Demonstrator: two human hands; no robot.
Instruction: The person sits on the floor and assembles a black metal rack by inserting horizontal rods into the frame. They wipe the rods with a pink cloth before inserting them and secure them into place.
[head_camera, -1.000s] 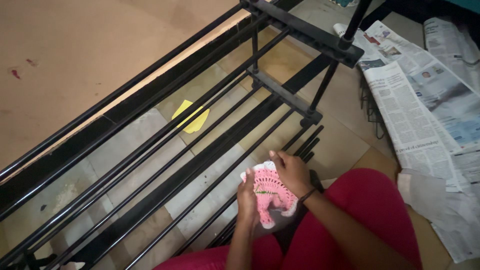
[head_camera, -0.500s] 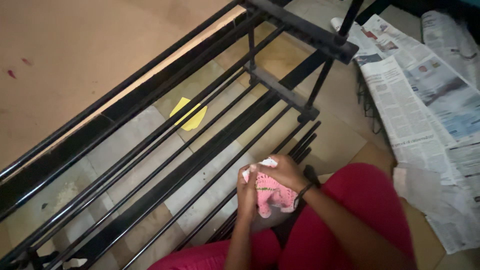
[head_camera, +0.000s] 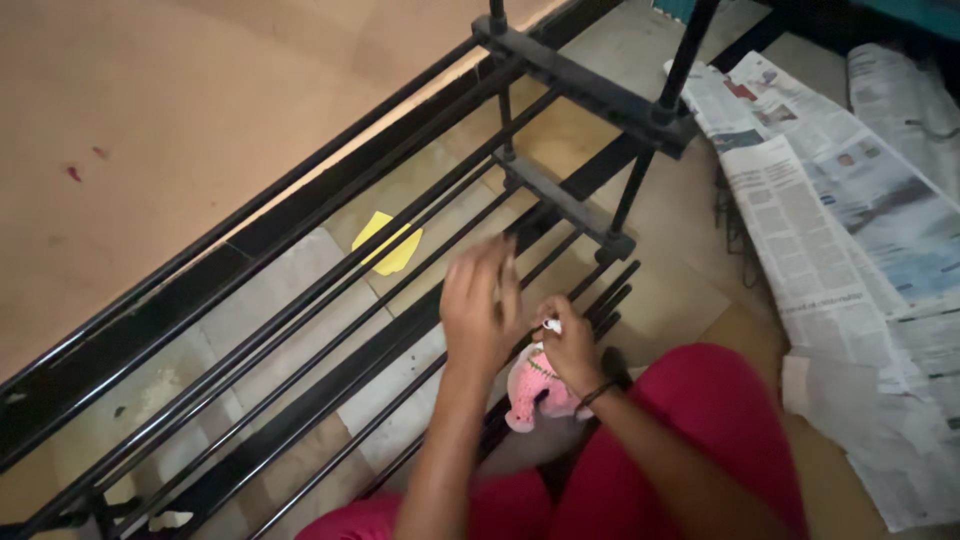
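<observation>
Right hand (head_camera: 572, 345) grips pink knitted piece (head_camera: 535, 390), which hangs just below its fingers; white bit pinched at top. Left hand (head_camera: 482, 305) raised beside it, fingers spread, empty, over black rack (head_camera: 560, 200). Newspapers (head_camera: 840, 220) well to right.

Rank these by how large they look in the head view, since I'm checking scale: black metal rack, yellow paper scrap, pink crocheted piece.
1. Black metal rack, by far the largest.
2. Pink crocheted piece and yellow paper scrap look alike; the pink piece sits nearer and is partly covered, so no ranking.
</observation>
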